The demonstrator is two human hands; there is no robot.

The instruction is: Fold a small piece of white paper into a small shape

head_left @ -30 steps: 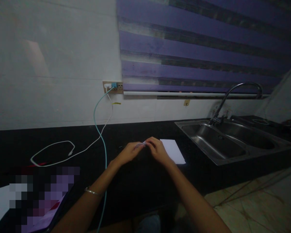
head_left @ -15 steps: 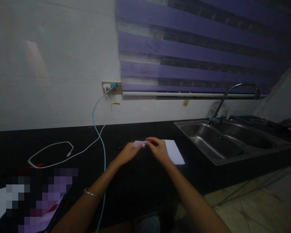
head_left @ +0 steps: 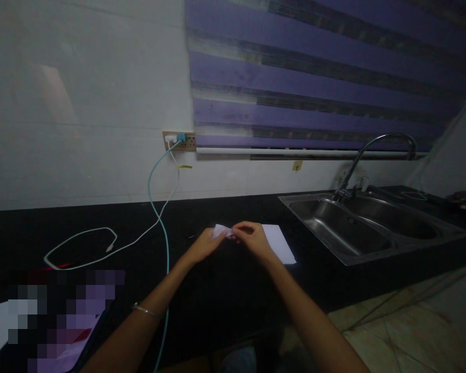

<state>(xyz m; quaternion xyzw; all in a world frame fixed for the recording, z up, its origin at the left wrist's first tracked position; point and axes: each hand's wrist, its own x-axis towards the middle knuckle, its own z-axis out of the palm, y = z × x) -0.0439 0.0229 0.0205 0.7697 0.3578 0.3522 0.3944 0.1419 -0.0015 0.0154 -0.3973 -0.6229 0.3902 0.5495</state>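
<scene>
A small folded piece of white paper [head_left: 219,229] is held between my two hands above the black counter. My left hand [head_left: 205,244] pinches its left part between thumb and fingers. My right hand [head_left: 253,238] grips the paper's right end with bent fingers, which hide that end. Just right of my right hand lies a stack of white paper sheets [head_left: 280,244], partly covered by that hand.
A double steel sink [head_left: 341,228] with a curved tap [head_left: 359,155] is set into the counter [head_left: 217,305] at right. White and teal cables run from a wall socket [head_left: 190,141]; the teal cable [head_left: 166,248] passes under my left forearm. A blurred-out item and paper lie at lower left.
My right fingers have shifted slightly on the folded paper, and its left part now stands out a little more at an angle. Both arms stay almost in place.
</scene>
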